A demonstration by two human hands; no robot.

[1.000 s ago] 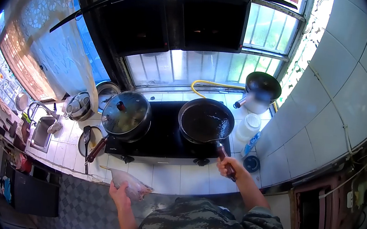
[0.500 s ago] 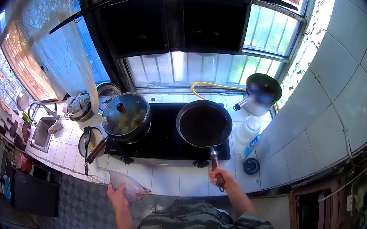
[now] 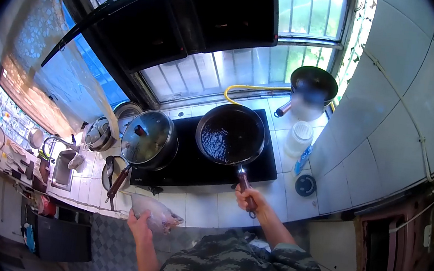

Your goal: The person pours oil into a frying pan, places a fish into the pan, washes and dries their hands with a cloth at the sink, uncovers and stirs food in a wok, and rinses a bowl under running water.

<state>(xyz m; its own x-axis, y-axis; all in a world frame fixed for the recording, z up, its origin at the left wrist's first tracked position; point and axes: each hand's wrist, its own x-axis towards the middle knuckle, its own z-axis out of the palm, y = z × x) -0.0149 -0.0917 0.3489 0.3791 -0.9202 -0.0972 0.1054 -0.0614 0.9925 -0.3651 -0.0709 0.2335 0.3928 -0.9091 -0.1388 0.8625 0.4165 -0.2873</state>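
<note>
Black metal frying pan (image 3: 234, 132) with a brown handle (image 3: 244, 180) was over the right side of a flat black stove (image 3: 187, 156); the right hand (image 3: 251, 199) had its fingers wrapped around that handle. The left hand's (image 3: 140, 224) fingers gripped a pale, tapering fish (image 3: 154, 209) near the white-tiled bench's (image 3: 202, 211) front edge.

The stove (image 3: 184, 158) sits on the counter (image 3: 203, 211), the lidded pot (image 3: 154, 147) on its left half, the pan (image 3: 236, 132) on or just over its right. The pan's handle (image 3: 244, 177) points toward the person, within the right fingers (image 3: 245, 195). Left of the pot lies a plate (image 3: 118, 165); farther left, the sink (image 3: 63, 170). Right of the stove stands a jar (image 3: 299, 140), a disc (image 3: 305, 185) before it, a wok (image 3: 314, 78) behind.
</note>
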